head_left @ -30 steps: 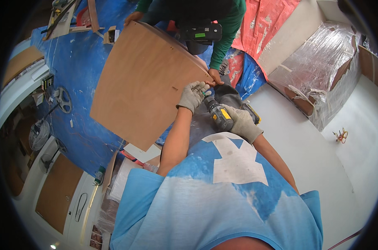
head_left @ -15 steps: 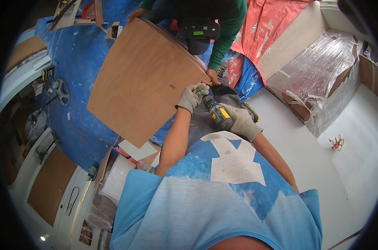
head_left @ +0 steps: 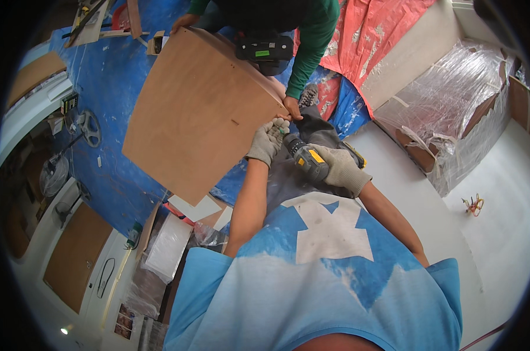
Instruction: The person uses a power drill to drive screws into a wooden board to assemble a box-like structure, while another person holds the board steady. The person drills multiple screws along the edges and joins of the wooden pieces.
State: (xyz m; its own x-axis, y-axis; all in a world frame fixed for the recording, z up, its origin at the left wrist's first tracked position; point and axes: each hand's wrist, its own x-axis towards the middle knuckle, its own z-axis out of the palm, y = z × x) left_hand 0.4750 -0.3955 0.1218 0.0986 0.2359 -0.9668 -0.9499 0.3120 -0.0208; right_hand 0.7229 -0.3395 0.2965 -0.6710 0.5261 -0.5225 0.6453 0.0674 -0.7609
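My right hand point(head_left: 338, 168), in a pale work glove, grips a black and yellow cordless drill point(head_left: 308, 161). The drill's chuck points up and left toward my other hand. My left hand point(head_left: 266, 142), gloved too, is closed at the right edge of a brown wooden panel point(head_left: 200, 111). Something small and greenish shows at its fingers, too small to name. Opposite me, a person in green sleeves point(head_left: 307, 61) steadies the panel, one hand point(head_left: 184, 23) at its far left corner and the other hand point(head_left: 293, 108) by its right corner, just beyond my left fingertips.
A blue tarp point(head_left: 110, 76) covers the floor at left, with a fan point(head_left: 89, 128) on it. Red sheeting point(head_left: 370, 35) lies at the back right. Plastic-wrapped furniture point(head_left: 446, 99) stands at right. Offcuts point(head_left: 194, 207) and wrapped boxes point(head_left: 168, 248) sit near my left elbow.
The other person's head and right-side hand have shifted slightly left in view. My hands stay close together, with the drill still in my right.
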